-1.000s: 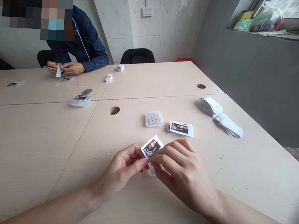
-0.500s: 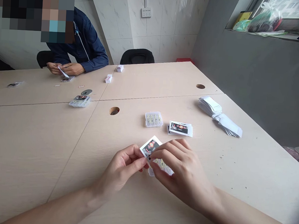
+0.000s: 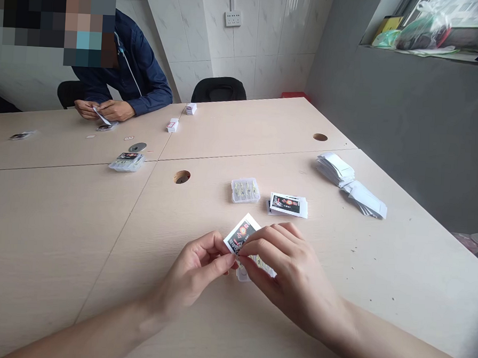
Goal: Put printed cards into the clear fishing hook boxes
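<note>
A black-and-white printed sticker (image 3: 242, 233) is held up in front of me. My left hand (image 3: 202, 265) pinches its lower left edge between thumb and fingers. Across from it, my right hand (image 3: 282, 264) pinches the lower corner of the same sticker, thumb and index finger nearly meeting. Below the hands lies a clear plastic box (image 3: 242, 274) with yellowish pieces inside, partly hidden by my right hand. Just beyond stands another clear box (image 3: 245, 190) with similar yellowish pieces, and beside it a small stack of printed stickers (image 3: 288, 204).
White paper slips (image 3: 335, 169) lie in fanned piles at the right. A stacked clear box (image 3: 127, 162) sits left, near a cable hole (image 3: 182, 177). Across the table a co-worker in a dark blue jacket (image 3: 148, 73) holds a white slip. Small white blocks (image 3: 172, 125) stand near the seam.
The sticker has tilted slightly and its top corner sits a little higher. My right thumb and index finger have come closer together at its lower corner.
</note>
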### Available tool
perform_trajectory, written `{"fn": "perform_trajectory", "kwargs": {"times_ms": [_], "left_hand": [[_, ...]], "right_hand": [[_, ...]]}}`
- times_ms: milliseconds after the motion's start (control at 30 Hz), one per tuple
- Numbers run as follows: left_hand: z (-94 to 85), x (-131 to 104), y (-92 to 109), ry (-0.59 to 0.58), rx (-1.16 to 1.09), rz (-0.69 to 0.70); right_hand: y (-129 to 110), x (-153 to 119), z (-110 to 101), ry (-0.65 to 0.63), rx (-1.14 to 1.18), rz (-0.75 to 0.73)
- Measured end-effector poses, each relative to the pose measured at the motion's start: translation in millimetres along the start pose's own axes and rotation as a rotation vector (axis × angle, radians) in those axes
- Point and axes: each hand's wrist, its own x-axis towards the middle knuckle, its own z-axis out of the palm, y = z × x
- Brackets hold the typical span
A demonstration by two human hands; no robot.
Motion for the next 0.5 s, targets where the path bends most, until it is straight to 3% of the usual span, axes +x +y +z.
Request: {"fn": "perform_trajectory", "kwargs": {"times_ms": [500], "left_hand": [[-3.0,0.2,2.6,0.064,0.021,0.08]], "right_hand": [[15.3,4.2,-14.0,0.065,0.126,0.074]]}}
